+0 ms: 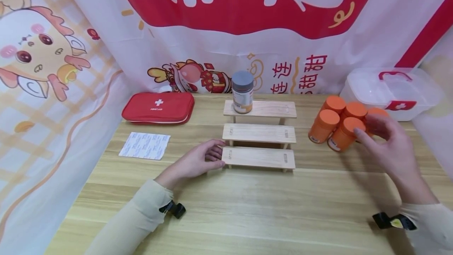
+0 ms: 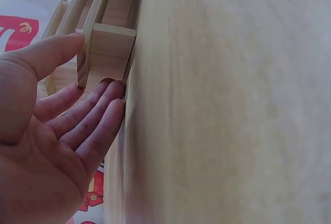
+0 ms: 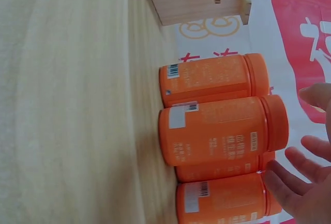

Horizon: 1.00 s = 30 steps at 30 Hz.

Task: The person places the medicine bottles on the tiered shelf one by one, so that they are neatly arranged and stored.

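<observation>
My left hand (image 1: 198, 159) is at the left end of the lowest step of a wooden three-step display rack (image 1: 258, 157). Its thumb and index finger pinch the board's end, seen close in the left wrist view, while the other fingers (image 2: 98, 125) reach under it. My right hand (image 1: 393, 148) hovers by a cluster of several orange lidded bottles (image 1: 327, 119), its fingers spread and holding nothing. The right thumb is close to the front bottle's lid (image 1: 354, 125); the fingers partly cover the rightmost bottle (image 1: 378, 112). In the right wrist view, fingertips (image 3: 276, 169) overlap a lid's edge.
A grey-lidded bottle (image 1: 242, 91) stands on the rack's top step at the left. Left of the rack lie a red first-aid pouch (image 1: 158, 107) and a printed white packet (image 1: 145, 145). A clear box (image 1: 393, 89) with a red handle sits behind the orange bottles, against the printed cloth.
</observation>
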Motion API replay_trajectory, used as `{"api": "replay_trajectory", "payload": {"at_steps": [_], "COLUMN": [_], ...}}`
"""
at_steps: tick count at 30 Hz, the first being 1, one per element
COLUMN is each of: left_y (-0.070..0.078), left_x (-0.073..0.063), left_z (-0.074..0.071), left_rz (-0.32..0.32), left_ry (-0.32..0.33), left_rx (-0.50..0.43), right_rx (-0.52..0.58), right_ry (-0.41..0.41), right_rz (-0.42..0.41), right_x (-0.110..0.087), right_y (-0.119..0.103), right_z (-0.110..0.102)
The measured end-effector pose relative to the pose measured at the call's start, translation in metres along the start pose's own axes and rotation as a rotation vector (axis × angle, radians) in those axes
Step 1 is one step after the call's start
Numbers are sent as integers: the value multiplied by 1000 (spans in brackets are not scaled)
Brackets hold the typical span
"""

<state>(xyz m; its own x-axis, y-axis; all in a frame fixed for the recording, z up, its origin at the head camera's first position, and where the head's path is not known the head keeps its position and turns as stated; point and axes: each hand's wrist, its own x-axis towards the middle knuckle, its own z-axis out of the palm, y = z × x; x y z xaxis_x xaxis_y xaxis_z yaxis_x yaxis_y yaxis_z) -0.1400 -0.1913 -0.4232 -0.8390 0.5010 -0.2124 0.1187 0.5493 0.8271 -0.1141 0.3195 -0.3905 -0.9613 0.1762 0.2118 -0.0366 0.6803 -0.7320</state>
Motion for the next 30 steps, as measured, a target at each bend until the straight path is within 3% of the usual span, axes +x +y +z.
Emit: {"api": "replay_trajectory", "payload": {"at_steps": [5, 10, 30], "left_y": [-1, -2, -2], "left_x": [-2, -4, 1], "left_z": [0, 1, 1], "left_rz": [2, 8, 31], "left_ry": [5, 10, 0], "left_rx": [0, -4, -20], "right_rx": [-25, -22, -88], "right_ry": [-71, -127, -206], "right_rz": [84, 107, 193], "right_x": [1, 3, 7], "right_y": [9, 12, 16], "right_z": [5, 12, 10]}}
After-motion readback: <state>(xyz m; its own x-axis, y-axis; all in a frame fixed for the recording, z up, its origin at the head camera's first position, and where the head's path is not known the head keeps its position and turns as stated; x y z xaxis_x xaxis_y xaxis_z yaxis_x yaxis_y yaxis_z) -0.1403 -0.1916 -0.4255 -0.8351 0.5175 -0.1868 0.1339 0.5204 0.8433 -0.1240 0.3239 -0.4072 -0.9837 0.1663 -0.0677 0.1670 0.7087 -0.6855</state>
